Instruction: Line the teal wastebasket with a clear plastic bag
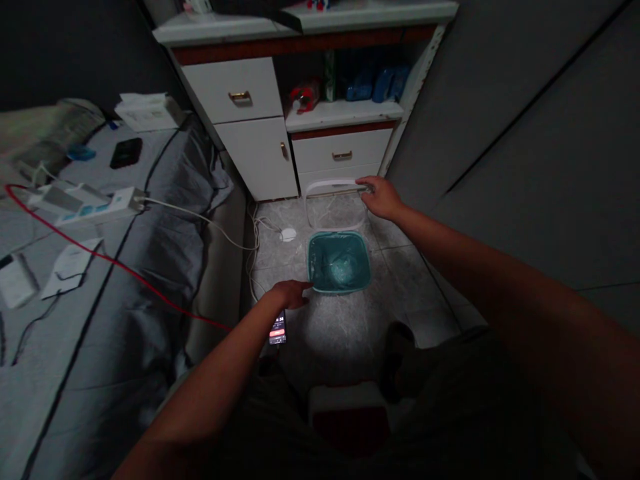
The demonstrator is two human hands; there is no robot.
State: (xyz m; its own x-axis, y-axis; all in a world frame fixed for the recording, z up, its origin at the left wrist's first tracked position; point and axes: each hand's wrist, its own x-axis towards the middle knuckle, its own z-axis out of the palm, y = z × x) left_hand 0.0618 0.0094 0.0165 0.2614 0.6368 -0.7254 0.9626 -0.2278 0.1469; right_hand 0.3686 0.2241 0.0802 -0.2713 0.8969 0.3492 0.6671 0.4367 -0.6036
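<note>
A teal trash bin [315,263] stands on the tiled floor with a thin clear plastic liner inside. Behind it a white rectangular rim ring [306,210] is raised, tilted up; whether it joins the bin's back edge I cannot tell. My right hand [383,199] grips this ring at its upper right corner. At the bin's near left corner is my left hand [291,293], index finger stretched out to the teal edge, its other fingers partly hidden. Below that hand a phone [277,330] with a lit screen lies low by the bed.
A white cabinet [257,157] with drawers and a shelf stands ahead. On the left, a bed [165,267] bears a power strip [107,207], a tissue box [150,112] and a dark phone [126,153]. White cables [256,233] trail on the floor. Grey panels [525,133] rise at right.
</note>
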